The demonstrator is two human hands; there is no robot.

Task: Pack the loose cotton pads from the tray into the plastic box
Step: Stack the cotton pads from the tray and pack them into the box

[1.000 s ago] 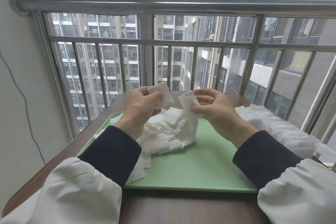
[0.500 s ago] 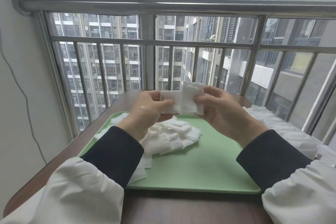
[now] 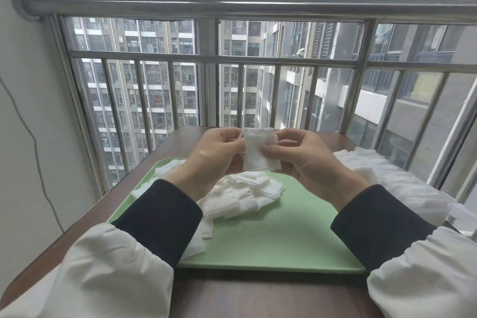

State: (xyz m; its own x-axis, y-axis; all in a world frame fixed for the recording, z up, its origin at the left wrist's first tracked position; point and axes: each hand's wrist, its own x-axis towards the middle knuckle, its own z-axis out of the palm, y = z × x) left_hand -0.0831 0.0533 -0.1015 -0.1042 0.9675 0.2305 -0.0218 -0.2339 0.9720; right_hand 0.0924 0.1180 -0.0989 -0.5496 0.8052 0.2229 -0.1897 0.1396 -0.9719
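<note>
**Cotton heap unpacked, job looks partway done**

Head view: left hand (image 3: 214, 155) and right hand (image 3: 302, 157) each have a grip pinching one small stack of cotton pads (image 3: 259, 152) above the green tray (image 3: 284, 240) on the bench (image 3: 232, 297). A loose pile (image 3: 245, 193) lies toward the tray's ten o'clock. At three o'clock, a white row (image 3: 387, 181) looks already packed, though the box walls are unclear.

loose pads (image 3: 242, 193) lie on the tray (image 3: 284, 240); more pads (image 3: 392, 183) lie right of it
</note>
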